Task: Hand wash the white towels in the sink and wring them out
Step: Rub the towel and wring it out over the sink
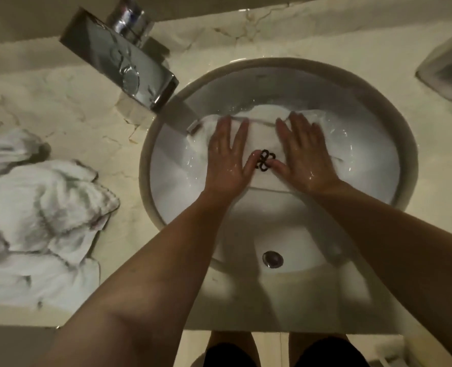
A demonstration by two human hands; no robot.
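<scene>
Right now both hands lie flat on one white towel (262,139) in the far half of the sink (405,154). The left hand (226,157) and the right hand (303,152) press it side by side, fingers (242,131) straight and spread, grasping nothing. Between the two thumbs, on the cloth, sits a dark flower-shaped emblem (265,160). Beyond the fingertips the towel bunches up against the basin's back wall; beside the left hand's outer edge, the square chrome tap (121,62) reaches over the rim. Whether water is running from it I cannot tell, though the hands and cloth glisten wet.

Below the wrists, nearer the person, the drain (272,259) shows in the bare basin.

Judging progress: this towel looks to be in the washing stage, pressed and soaked, not yet wrung. Well off to the left of the left hand, on the marble table (74,107), lies a heap of crumpled white towels (39,207). Whether those are already washed or waiting their turn cannot be told from how they lie. So at least the wringing of this towel is left, and possibly more towels.
</scene>
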